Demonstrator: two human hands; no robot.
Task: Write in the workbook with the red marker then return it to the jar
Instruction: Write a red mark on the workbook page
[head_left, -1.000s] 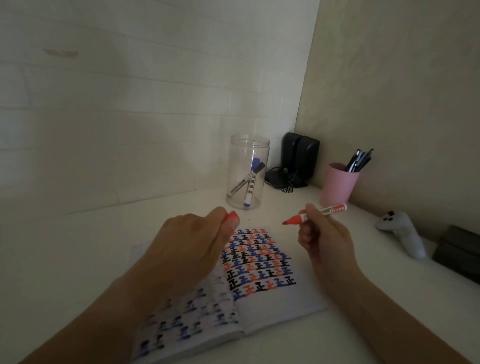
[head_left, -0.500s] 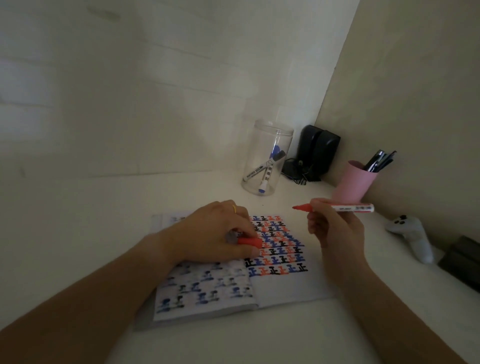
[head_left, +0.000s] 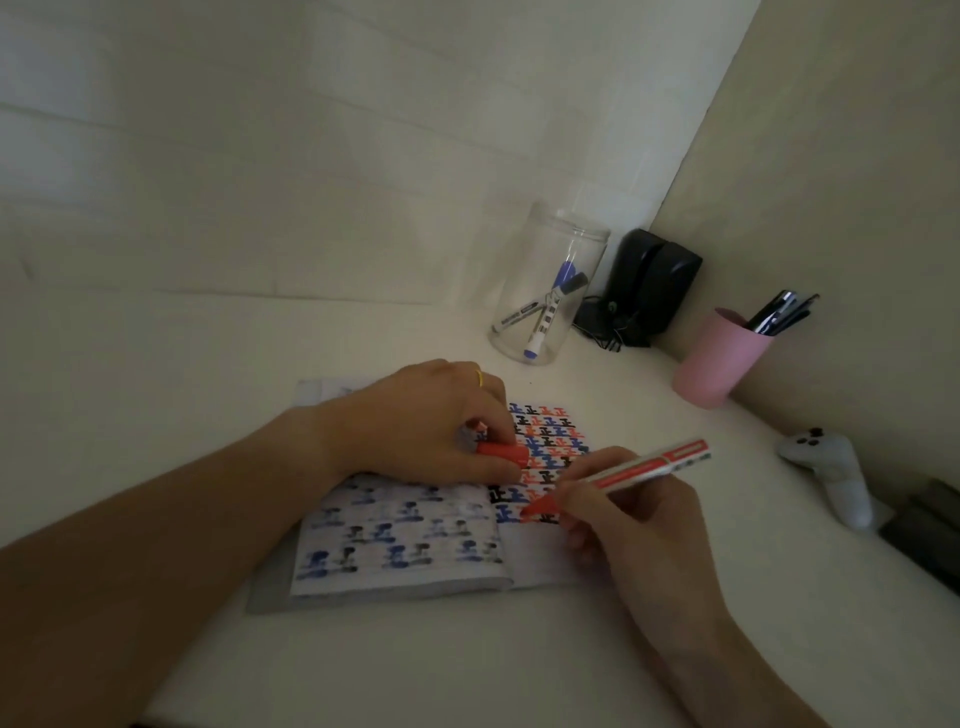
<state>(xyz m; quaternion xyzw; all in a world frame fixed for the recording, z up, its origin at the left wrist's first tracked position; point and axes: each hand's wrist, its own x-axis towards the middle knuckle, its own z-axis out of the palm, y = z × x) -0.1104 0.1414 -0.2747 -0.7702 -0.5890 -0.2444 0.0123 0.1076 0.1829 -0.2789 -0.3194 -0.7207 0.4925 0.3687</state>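
The right hand is closed in a writing grip on the red marker, pinching it low on the barrel near the nib. The marker's long axis slants from the tip, down and to the left at the page, up and to the right to the back end, which stands clear above the knuckles. The tip sits at or just above the last written row on the right-hand page of the workbook; whether it touches the paper cannot be told. So the next stroke, as I judge it, falls right under the nib and needs only a small move of the fingers.

The left hand lies knuckles-up on the workbook across its middle fold, pinning it flat, and is curled around the red cap (a gold ring shows on one finger).

Both pages carry rows of one repeated character, 正, in red, blue and black; the left page looks smudged. Printing runs along the marker's barrel but is too small to read.

The jar, clear and open-topped, stands on the desk beyond the workbook, well apart from both hands, with two markers leaning inside; their labels are unreadable too. It lies up and slightly left of the right hand, about equally near to either hand.
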